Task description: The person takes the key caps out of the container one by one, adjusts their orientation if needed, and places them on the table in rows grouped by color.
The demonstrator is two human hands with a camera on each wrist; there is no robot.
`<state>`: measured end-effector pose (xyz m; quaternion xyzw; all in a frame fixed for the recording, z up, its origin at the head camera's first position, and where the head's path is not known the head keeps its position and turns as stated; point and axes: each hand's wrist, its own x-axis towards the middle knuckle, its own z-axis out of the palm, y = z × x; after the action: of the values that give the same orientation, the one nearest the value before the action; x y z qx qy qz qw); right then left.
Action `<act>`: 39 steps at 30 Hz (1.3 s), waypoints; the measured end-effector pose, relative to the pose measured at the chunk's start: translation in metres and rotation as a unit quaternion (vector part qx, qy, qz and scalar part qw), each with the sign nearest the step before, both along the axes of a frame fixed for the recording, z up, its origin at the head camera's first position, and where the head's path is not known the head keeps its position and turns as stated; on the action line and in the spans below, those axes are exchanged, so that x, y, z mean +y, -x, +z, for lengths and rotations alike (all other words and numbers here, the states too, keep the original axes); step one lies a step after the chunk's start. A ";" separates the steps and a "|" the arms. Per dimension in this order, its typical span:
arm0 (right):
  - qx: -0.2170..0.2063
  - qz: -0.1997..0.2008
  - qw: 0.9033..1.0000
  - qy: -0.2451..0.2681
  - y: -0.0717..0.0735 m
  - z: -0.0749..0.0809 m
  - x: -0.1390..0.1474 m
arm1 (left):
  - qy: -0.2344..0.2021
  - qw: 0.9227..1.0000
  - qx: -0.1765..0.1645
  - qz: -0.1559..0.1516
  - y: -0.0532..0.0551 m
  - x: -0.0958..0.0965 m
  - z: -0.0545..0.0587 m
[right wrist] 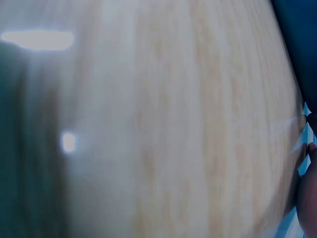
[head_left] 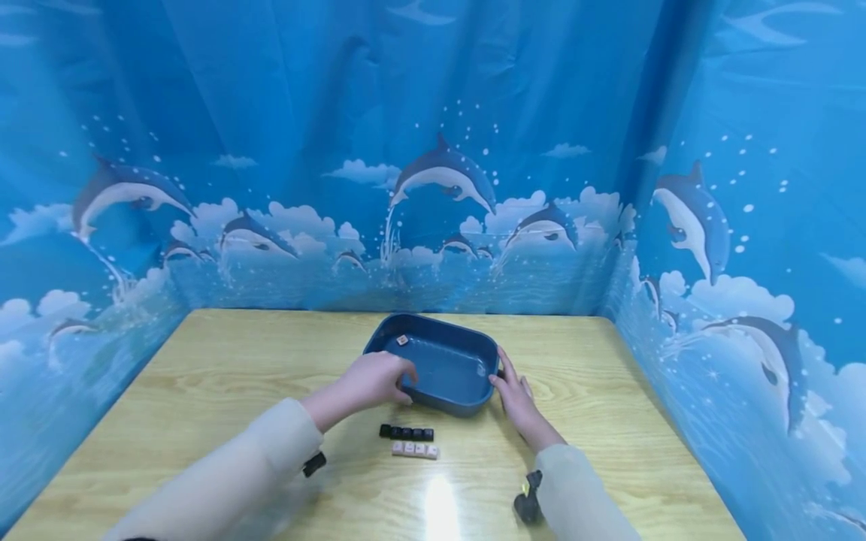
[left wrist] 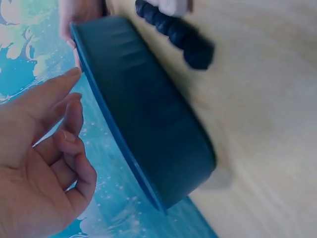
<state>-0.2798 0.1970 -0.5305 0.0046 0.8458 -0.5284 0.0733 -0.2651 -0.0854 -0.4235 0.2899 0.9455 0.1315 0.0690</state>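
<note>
A dark blue rectangular basin [head_left: 443,368] stands on the table, with one small pale keycap [head_left: 402,340] inside near its far left corner. Over the basin's near left rim is my left hand [head_left: 379,378]; its fingers bend loosely, and the left wrist view shows nothing between them. My right hand [head_left: 517,398] holds the basin's right end, thumb at the rim and fingers along the outside. In front of the basin lie a row of black keycaps [head_left: 407,433] and, nearer me, a row of white keycaps [head_left: 416,450].
The wooden table [head_left: 257,361] reaches back to a blue dolphin-print curtain [head_left: 304,150], which also hangs along both sides. Dark devices sit at both wrists. Bright light reflects off the table's near middle.
</note>
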 end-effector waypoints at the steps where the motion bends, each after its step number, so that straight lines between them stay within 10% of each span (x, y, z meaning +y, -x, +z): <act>1: 0.000 -0.001 1.000 0.001 0.000 0.000 0.000 | 0.003 1.000 0.001 -0.007 0.003 0.002 0.002; 26: 0.005 -0.005 1.000 0.000 -0.002 -0.001 -0.001 | 0.103 0.987 -0.043 -0.119 0.101 0.011 0.011; 39: 0.016 0.002 1.000 0.001 -0.001 -0.001 -0.002 | 0.159 0.985 -0.039 -0.063 0.130 0.004 0.000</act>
<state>-0.2786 0.1947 -0.5312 -0.0061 0.8464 -0.5290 0.0609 -0.3956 -0.0812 -0.4235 0.3290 0.9308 -0.0139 0.1588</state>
